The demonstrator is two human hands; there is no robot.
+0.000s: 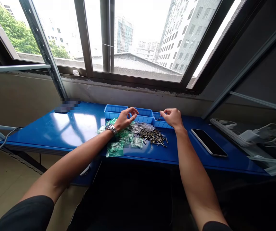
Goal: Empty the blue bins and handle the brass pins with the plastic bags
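My left hand (127, 118), with a watch on its wrist, is over the middle blue bin (145, 117), its fingers curved and apart with nothing between them. At the right blue bin (163, 124), the thumb and fingers of my right hand (172, 116) are pinched together; what they hold is too small to name. Green packets (115, 149) lie below my left hand. Clear plastic bags (144, 126) are in front of the middle bin, beside a loose pile of dark and silver pin-like metal pieces (153, 137).
A third blue bin (115, 111) stands at the left of the row. On the right of the blue table (44, 134) lie a phone (209, 142) and a white charger (250, 135) with cables. Metal shelf posts flank the table, and a window is behind.
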